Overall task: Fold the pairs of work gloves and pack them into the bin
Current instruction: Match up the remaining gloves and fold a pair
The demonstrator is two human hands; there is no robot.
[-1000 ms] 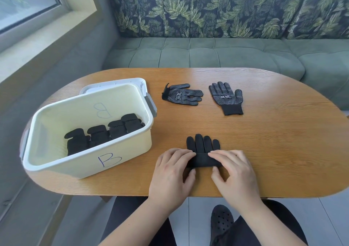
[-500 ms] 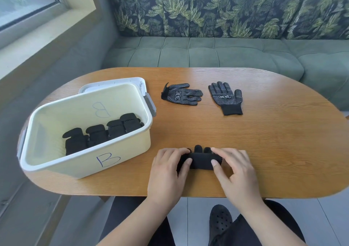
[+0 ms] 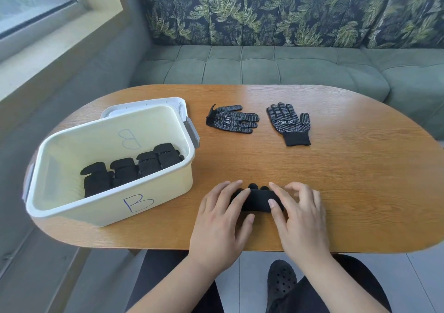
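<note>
Since a second ago the fold has travelled forward. The cuff end is now covering nearly the whole glove pair (image 3: 257, 201), and only the fingertips are poking out beyond it. I am working it at the near edge of the table (image 3: 348, 180), just right of the bin (image 3: 113, 208). My left hand (image 3: 219, 219) is pressing fairly straight fingers across the bundle's left end. My right hand (image 3: 301, 219) is pinching the right end, thumb on top and curved fingers arching over the far side.

To finish well, I am aiming to keep both ends level and press the crease flat, because the knit looks springy and may unroll when lifted.

A row of folded pairs (image 3: 131, 169) is already sitting in the bin, leaving room toward its front wall. Two loose gloves (image 3: 231, 120) are waiting further out, well apart from my hands. Only the bin's raised rim is standing in the bundle's way.
</note>
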